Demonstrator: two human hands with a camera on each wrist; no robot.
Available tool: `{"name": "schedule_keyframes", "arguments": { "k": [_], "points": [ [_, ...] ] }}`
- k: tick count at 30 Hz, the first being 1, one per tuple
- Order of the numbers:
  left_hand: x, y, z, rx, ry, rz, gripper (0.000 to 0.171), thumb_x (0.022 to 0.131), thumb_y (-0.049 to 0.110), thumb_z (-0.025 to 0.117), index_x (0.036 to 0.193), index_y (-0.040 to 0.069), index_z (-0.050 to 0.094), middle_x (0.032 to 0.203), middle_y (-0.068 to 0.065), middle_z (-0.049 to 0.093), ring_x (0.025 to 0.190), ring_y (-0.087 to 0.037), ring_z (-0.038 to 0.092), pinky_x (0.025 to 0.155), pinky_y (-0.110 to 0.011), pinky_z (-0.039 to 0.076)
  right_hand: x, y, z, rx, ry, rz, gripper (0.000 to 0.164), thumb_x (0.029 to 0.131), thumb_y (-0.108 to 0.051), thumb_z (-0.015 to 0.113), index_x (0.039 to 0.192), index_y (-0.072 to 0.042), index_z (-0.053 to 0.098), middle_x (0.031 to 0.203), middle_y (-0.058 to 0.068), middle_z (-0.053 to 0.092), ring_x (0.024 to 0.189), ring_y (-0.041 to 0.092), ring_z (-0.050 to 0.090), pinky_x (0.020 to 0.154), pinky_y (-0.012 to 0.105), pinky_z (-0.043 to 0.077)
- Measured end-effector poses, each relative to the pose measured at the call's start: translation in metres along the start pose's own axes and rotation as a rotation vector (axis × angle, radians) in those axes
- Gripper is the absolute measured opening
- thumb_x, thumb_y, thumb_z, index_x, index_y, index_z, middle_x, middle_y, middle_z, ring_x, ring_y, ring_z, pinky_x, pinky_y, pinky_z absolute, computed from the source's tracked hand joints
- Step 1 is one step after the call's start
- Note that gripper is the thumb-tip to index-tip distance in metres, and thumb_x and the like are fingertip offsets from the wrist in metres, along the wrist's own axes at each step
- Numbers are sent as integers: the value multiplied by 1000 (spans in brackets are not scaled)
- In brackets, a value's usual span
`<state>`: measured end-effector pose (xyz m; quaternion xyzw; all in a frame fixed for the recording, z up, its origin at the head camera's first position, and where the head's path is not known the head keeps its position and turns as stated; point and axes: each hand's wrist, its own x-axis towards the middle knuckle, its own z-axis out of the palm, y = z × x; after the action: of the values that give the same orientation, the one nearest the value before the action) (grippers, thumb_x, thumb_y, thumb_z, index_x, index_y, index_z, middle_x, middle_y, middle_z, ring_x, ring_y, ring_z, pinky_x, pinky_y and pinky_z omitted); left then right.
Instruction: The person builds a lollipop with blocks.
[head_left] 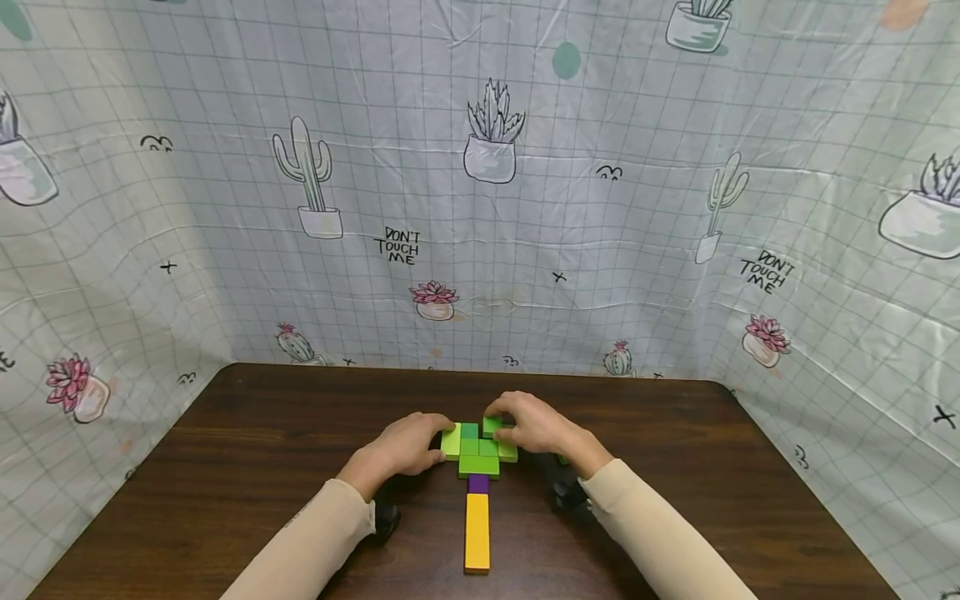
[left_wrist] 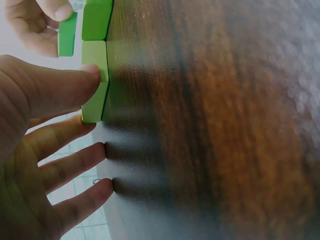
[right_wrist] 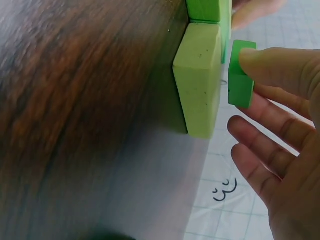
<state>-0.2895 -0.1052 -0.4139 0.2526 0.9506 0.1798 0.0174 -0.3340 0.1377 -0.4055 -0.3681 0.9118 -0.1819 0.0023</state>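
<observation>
Flat on the table lies an arrangement of green blocks (head_left: 468, 448), with a purple block (head_left: 478, 483) and a long yellow block (head_left: 477, 533) in line below it. My left hand (head_left: 405, 442) pinches the light green block (left_wrist: 94, 102) at the arrangement's left side between thumb and index finger, the other fingers spread with tips at the table. With thumb and fingers, my right hand (head_left: 536, 423) holds a small green block (right_wrist: 242, 72) just above the arrangement's upper right. Beneath it on the right side sits another light green block (right_wrist: 197, 75).
The dark wooden table (head_left: 300, 408) extends around the blocks. A patterned curtain (head_left: 480, 250) stands behind and along both sides. A bit of green (head_left: 562, 459) shows beside the right wrist, mostly hidden. Black wrist devices (head_left: 386, 518) sit under both forearms.
</observation>
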Motion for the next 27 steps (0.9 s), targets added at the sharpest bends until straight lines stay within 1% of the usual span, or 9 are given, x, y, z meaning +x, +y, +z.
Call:
{"name": "schedule_keyframes", "arguments": {
  "k": [5,9,17,27],
  "points": [
    [1,-1,0,7,-3,-5,46,89,19,69,131,7,57,130,-9,57,117,-28,52,96,-44,43,5,-1,5,1,-7,-4,28,89,-15,68,116,-10,67,110,2,62,101,18,57,86,37,48],
    [1,-1,-1,7,-5,-4,46,89,18,69,131,7,57,130,-9,56,118,-28,52,97,-45,43,7,-2,6,-1,-16,9,28,89,-16,68,117,-10,67,110,1,62,100,17,56,86,36,48],
    [1,-1,0,6,-8,2,46,89,19,69,131,7,56,130,-9,56,118,-29,51,97,-45,43,8,-1,6,11,-35,29,29,89,-16,68,117,-9,67,111,1,62,102,18,57,87,37,48],
    [1,-2,0,7,-8,-5,46,89,19,69,131,7,56,130,-9,56,118,-29,51,97,-45,43,8,2,9,149,-58,68,29,90,-14,66,118,-8,66,112,3,63,100,18,58,83,35,48]
  ]
}}
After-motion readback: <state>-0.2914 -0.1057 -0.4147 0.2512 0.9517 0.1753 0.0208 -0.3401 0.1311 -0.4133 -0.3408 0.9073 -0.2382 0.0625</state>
